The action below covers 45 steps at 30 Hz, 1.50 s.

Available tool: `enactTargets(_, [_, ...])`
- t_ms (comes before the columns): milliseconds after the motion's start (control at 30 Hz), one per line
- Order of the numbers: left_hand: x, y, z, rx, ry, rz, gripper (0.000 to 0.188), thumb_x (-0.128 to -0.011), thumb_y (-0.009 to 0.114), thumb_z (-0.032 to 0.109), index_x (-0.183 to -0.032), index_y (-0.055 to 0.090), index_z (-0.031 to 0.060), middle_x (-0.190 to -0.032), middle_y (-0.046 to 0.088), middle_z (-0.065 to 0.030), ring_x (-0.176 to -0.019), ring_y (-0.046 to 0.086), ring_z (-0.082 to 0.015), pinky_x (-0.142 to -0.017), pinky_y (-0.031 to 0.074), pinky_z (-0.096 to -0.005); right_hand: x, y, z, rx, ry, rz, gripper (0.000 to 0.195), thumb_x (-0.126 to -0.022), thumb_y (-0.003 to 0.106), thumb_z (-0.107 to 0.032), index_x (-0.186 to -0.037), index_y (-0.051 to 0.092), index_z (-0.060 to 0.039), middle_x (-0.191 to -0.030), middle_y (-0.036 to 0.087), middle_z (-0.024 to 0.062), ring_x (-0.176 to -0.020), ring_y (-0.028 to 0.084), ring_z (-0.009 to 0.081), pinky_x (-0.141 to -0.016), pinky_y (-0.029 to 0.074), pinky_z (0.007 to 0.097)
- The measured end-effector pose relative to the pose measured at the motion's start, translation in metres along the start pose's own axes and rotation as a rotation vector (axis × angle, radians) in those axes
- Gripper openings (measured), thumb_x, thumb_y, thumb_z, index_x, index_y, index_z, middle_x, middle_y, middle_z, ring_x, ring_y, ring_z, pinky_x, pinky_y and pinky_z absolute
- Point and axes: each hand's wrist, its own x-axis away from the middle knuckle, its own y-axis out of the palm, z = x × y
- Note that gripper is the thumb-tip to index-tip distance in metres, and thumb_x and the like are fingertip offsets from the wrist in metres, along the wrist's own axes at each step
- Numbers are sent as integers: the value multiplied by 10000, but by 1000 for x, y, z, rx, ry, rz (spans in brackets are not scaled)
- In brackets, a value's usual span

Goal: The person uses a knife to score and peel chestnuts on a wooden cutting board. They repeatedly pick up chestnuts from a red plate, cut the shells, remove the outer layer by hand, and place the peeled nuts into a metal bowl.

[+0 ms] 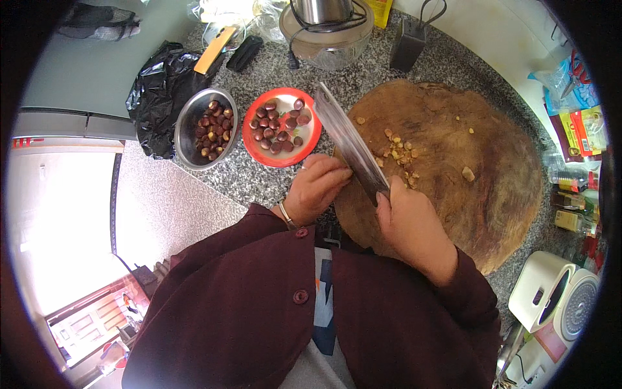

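In my right hand (413,221) is the handle of a cleaver (350,138), its broad blade slanting up and left over the edge of a round wooden chopping block (452,233). Close to the blade's left side is my left hand (318,187), its fingers bent together near the block's rim; whether they pinch a chestnut is hidden. Small yellowish-brown pieces (401,153) lie scattered on the block. Left of it, a red-rimmed plate (247,129) holds whole chestnuts (273,124). Beside the plate, a steel bowl (183,141) contains chestnuts with pale cut spots (214,131).
A black plastic bag (155,102) and an orange phone-like object (214,50) lie at the back left. Behind the plate stands a glass bowl (325,53) with a corded appliance on its lid. An open-lidded white appliance (539,287) is at the right.
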Motion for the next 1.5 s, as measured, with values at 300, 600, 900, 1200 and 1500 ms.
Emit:
enactTargets(300, [-6,1,9,-7,-29,18,305,-693,691,10,-980,595,49,-998,560,-115,-905,543,-312,-764,466,-387,0,-3,-14,80,-10,-47,181,-884,510,-159,-879,478,19,-679,610,244,-637,630,392,-577,511,464])
enactTargets(600, [2,11,6,27,122,-22,302,-658,686,-14,-939,589,39,-985,543,-118,-894,541,-318,-767,454,-382,3,7,-11,38,38,17,191,-888,507,-166,-884,484,24,-679,609,245,-659,631,402,-595,509,466])
enactTargets(900, [13,-4,9,894,-357,98,303,-776,641,-99,-1022,539,47,-1060,509,-65,-960,553,-160,-861,468,-290,4,8,-3,-36,34,50,200,-893,503,-177,-891,489,23,-696,598,257,-678,601,435,-621,478,507])
enactTargets(1200, [15,-17,15,1061,-446,252,342,-788,646,-92,-1064,496,43,-1061,513,-48,-962,552,-124,-817,488,-273,10,9,-11,-124,-21,238,175,-897,504,-180,-872,475,-8,-690,587,242,-661,589,429,-586,449,508])
enactTargets(1500, [42,-91,-81,164,-643,803,234,-769,683,-35,-967,568,14,-927,595,-60,-854,605,-127,-767,500,-243,6,14,-8,39,26,195,154,-896,498,-176,-891,471,-25,-687,591,228,-650,587,424,-585,454,509])
